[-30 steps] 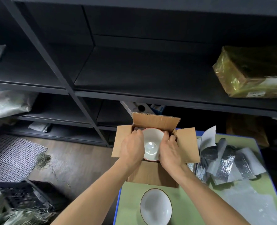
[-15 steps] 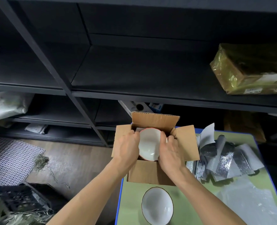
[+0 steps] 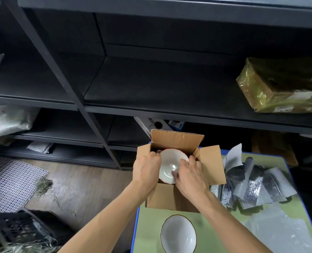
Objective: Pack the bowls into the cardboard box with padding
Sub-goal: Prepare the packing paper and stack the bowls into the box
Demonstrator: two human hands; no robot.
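**A:** While curled on that rim, hold firm! Left hand (image 3: 147,168) fingers (image 3: 156,156) wrapped over the left edge of the bowl (image 3: 169,161), right hand (image 3: 191,178) fingers (image 3: 184,162) hooked over the right edge, thumb seemingly down inside.

**B:** Between both sets of fingers, then: bowl partway down in the cardboard box (image 3: 171,198), apparently tipped toward the wrists. Cannot tell what lies beneath.

**A:** Best lowered level, never dropped. Check for cushioning under the base first, then slide fingertips out sideways once seated.

**B:** Right of the right fingers, beyond the flap: crumpled foil padding (image 3: 250,183) on the table (image 3: 148,225). Worth tucking some round the sides.

**A:** Back past the wrists, outside the box: second bowl (image 3: 178,233), upright, untouched. Needs a layer between, surely. Ceramic on ceramic, likely to chip.
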